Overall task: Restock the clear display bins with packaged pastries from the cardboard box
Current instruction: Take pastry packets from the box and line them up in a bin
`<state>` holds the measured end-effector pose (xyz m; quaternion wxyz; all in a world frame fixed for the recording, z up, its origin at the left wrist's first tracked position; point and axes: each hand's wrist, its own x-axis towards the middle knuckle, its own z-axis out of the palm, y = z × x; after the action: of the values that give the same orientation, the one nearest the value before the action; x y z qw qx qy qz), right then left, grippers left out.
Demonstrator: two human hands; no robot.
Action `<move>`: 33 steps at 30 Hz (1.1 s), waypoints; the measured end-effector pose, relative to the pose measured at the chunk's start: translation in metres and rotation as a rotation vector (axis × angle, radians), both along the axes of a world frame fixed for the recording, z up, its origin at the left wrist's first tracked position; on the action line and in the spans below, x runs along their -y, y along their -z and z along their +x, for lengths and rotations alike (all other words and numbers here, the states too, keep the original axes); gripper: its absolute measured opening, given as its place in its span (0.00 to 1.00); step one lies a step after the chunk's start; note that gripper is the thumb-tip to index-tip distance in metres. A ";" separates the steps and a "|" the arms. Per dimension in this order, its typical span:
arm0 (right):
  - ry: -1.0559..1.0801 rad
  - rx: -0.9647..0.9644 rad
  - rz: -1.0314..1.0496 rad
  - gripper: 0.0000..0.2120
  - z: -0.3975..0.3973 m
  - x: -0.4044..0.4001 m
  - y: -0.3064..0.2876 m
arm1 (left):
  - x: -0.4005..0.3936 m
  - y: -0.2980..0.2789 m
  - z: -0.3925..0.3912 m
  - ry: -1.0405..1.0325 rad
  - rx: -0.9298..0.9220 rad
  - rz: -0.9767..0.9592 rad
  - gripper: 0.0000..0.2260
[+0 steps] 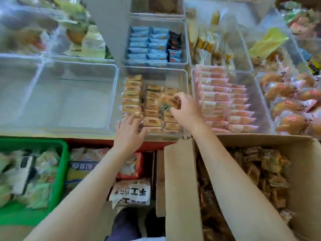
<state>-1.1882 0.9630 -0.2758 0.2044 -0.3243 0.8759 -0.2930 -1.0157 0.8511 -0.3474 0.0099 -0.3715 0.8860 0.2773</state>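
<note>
Risk lay chiefly at the centre bin [185, 80], the clear one holding three rows of wrapped pastries. Your right hand [185, 108] pinched a packaged pastry [167, 103] over the middle and right rows; your left hand [130, 129] rested with fingers spread on the near end of the left row. The rows looked nearly full, so in my judgement a forced insertion could tip neighbouring packs or push one over the near wall. The cardboard box [304, 171], just near and right of the bin, held loose stock, and its raised flap [180, 180] stood close beside your right forearm, leaving it little sideways room. The empty bin [114, 87] left of the centre bin offered open space.
</note>
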 end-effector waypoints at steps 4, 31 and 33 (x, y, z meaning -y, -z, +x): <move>-0.095 -0.087 0.224 0.18 0.006 0.043 0.033 | 0.002 0.019 0.013 0.105 0.198 -0.038 0.32; 0.490 -0.010 -0.253 0.13 0.043 -0.192 0.004 | -0.169 -0.055 -0.012 0.037 -0.243 0.552 0.37; 0.439 0.160 -0.089 0.13 0.042 -0.213 0.014 | -0.186 -0.051 -0.014 -0.006 -0.192 0.675 0.41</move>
<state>-1.1466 1.1764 -0.2898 0.1899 -0.1103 0.8926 -0.3937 -1.0296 1.0375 -0.2962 0.0482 -0.3220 0.7401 0.5885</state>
